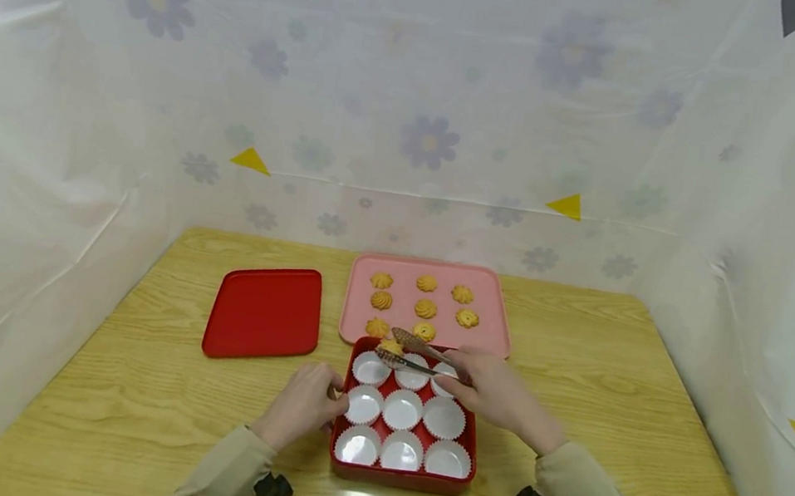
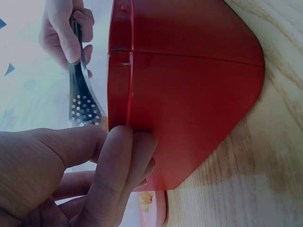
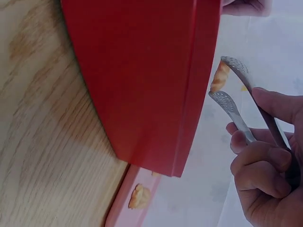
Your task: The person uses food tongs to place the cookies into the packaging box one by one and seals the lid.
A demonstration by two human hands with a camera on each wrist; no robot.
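Observation:
My left hand (image 1: 297, 407) pinches the left wall of a red box (image 1: 405, 479), thumb at the rim and fingertips along the outside in the left wrist view. Rows of white paper cups (image 1: 402, 410) line the box. In my right hand (image 1: 499, 395) is a pair of metal tongs (image 1: 410, 339) with perforated ends. Between these ends is a golden piped cookie (image 3: 220, 76), above the back-left cup in the head view. Part of that cup is hidden behind the tongs and cookie.
Behind the box lies a pink tray (image 1: 495, 336) bearing several piped cookies (image 1: 425, 309). A flat red lid (image 1: 264, 314) rests on the wooden table (image 1: 153, 383) to the left. White patterned sheeting (image 1: 387, 96) encloses the back and sides.

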